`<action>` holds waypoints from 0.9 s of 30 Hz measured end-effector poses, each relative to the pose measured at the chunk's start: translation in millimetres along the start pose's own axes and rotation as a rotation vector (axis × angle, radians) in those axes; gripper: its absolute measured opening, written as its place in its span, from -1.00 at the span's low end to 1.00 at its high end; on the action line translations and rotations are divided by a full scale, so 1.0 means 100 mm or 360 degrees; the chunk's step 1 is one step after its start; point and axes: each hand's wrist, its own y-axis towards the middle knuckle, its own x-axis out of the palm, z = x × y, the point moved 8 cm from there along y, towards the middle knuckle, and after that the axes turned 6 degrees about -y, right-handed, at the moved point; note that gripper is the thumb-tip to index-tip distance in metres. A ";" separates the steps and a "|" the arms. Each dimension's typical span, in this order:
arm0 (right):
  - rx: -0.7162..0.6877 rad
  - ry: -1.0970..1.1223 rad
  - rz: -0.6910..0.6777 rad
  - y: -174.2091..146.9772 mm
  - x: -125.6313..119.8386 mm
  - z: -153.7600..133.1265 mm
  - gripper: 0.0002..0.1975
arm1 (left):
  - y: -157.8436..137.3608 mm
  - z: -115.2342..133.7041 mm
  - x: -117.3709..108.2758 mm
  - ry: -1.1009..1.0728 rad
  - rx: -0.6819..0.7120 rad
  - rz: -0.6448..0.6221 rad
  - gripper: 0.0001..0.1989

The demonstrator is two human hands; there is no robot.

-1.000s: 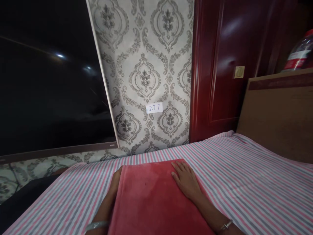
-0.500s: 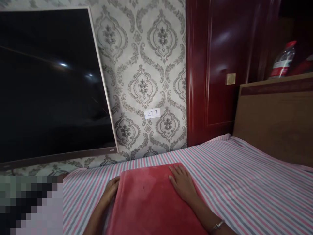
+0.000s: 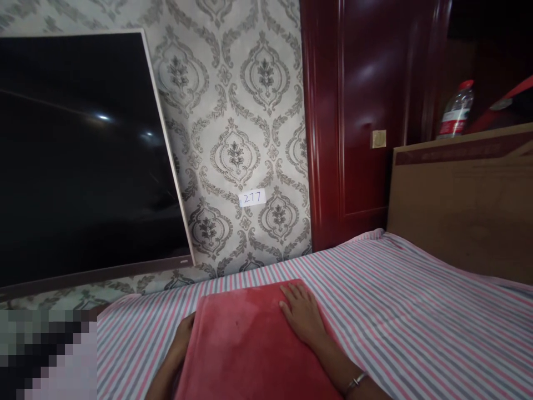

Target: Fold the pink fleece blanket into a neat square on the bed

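A folded red blanket (image 3: 245, 344) with a soft, plush surface lies on the striped bed sheet (image 3: 400, 322). Flat on its upper right part rests my right hand (image 3: 303, 316), open, fingers apart and pointing to the far edge. My left hand (image 3: 183, 335) is against the blanket's left side. Its fingertips are hidden behind that edge, so I cannot tell whether they grip it.
On the left stands a large black television (image 3: 87, 161) against patterned wallpaper, where a paper label (image 3: 252, 198) reads 277. A dark red wooden panel (image 3: 358, 183) is farther right. Beside it, a cardboard box (image 3: 462, 205) stands with a red-capped bottle (image 3: 457, 111) above its top edge.
The whole view has shifted slightly, so most things sit farther left. My left fingers have slipped farther out of sight behind the blanket's edge. My right hand stays flat on it.
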 end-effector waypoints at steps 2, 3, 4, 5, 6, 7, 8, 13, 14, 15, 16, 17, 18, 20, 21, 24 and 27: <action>-0.0002 0.0007 -0.0001 0.00 0.00 0.00 -0.45 | 0.05 -0.09 0.00 -0.0037 -0.0023 -0.0014 -0.70; -0.0001 0.0011 -0.0006 0.00 0.01 0.01 -0.45 | 0.06 -0.14 0.00 -0.0059 -0.0064 -0.0032 -0.70; 0.0001 0.0016 -0.0013 0.00 0.01 0.01 -0.45 | 0.07 -0.17 -0.01 -0.0070 -0.0105 -0.0026 -0.71; 0.0002 0.0021 -0.0020 0.01 0.01 0.01 -0.45 | 0.07 -0.19 -0.02 -0.0075 -0.0138 -0.0021 -0.71; 0.0003 0.0025 -0.0025 0.00 0.01 0.01 -0.45 | 0.06 -0.19 -0.03 -0.0079 -0.0155 -0.0017 -0.70; 0.0002 0.0028 -0.0028 0.00 0.01 0.01 -0.45 | 0.04 -0.17 -0.04 -0.0092 -0.0152 -0.0013 -0.70; 0.0000 0.0032 -0.0028 0.00 0.01 0.01 -0.45 | 0.02 -0.14 -0.06 -0.0123 -0.0132 -0.0008 -0.68; 0.0015 0.0041 -0.0017 0.00 -0.01 0.00 -0.45 | -0.12 0.02 -0.03 -0.0458 -0.0100 -0.0226 -0.59; 0.0016 0.0038 -0.0012 0.00 -0.02 0.00 -0.45 | -0.15 0.04 -0.02 -0.0481 -0.0113 -0.0268 -0.57; 0.0016 0.0034 -0.0005 0.00 -0.02 0.00 -0.45 | -0.17 0.05 -0.02 -0.0465 -0.0129 -0.0289 -0.56; 0.0015 0.0030 0.0002 0.00 -0.02 0.00 -0.45 | -0.17 0.05 -0.02 -0.0418 -0.0139 -0.0282 -0.55; 0.0013 0.0027 0.0007 0.00 -0.02 0.00 -0.45 | -0.17 0.05 -0.02 -0.0352 -0.0137 -0.0267 -0.56; 0.0012 0.0025 0.0010 0.00 -0.01 0.00 -0.45 | -0.16 0.05 -0.01 -0.0280 -0.0126 -0.0250 -0.57; 0.0007 0.0022 0.0012 0.00 0.00 0.00 -0.45 | -0.13 0.06 0.01 -0.0145 -0.0089 -0.0198 -0.63; 0.0004 0.0019 0.0013 0.00 0.00 0.01 -0.45 | -0.11 0.06 0.01 -0.0084 -0.0068 -0.0157 -0.65; 0.0003 0.0003 0.0017 0.00 0.01 0.01 -0.45 | -0.07 0.07 -0.01 0.0063 0.0005 0.0034 -0.69; -0.0008 -0.0018 0.0018 -0.01 0.01 0.01 -0.45 | -0.08 0.12 -0.01 0.0046 0.0076 0.0150 -0.69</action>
